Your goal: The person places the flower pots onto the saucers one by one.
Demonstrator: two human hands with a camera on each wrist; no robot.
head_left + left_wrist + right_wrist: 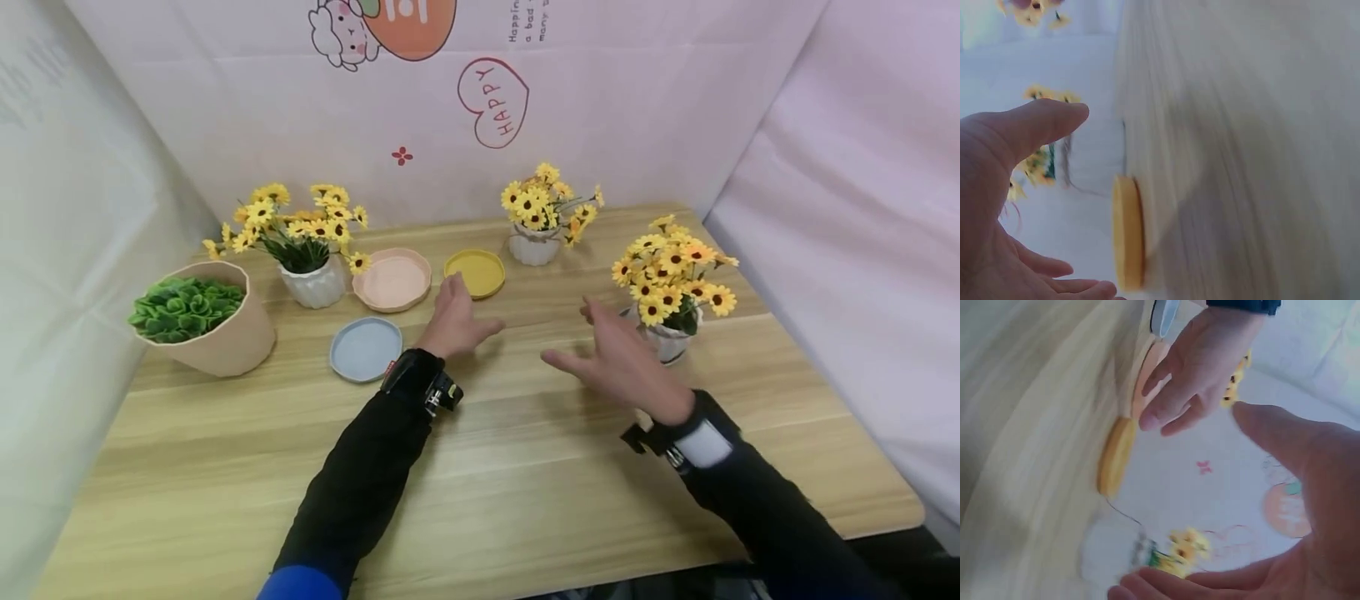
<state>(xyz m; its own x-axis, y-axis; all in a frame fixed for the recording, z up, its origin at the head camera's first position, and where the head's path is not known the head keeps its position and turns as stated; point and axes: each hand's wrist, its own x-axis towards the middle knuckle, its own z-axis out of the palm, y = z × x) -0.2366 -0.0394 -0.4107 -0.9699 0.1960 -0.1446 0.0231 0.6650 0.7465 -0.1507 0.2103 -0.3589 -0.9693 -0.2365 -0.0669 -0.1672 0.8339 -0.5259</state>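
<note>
My left hand (pixel 455 323) is held over the table near the small yellow dish (pixel 486 275), fingers extended and thumb spread out to the right. In the left wrist view the yellow dish (pixel 1127 234) lies just past the fingertips, and nothing is in the grasp. Level with it on the right, my right hand (pixel 622 362) also has its fingers stretched out and holds nothing. It partly covers a white pot of yellow flowers (pixel 667 279) beside it. From the right wrist, the left hand (pixel 1210 362) appears close to the yellow dish (pixel 1116 456).
A pink dish (pixel 392 281) and a blue dish (pixel 366 350) lie left of my left hand. Further left stand a white flower pot (pixel 313 285) and a large beige pot (pixel 232 333) of green leaves. Another white flower pot (pixel 534 246) stands at the back, before a printed cloth (pixel 300 125).
</note>
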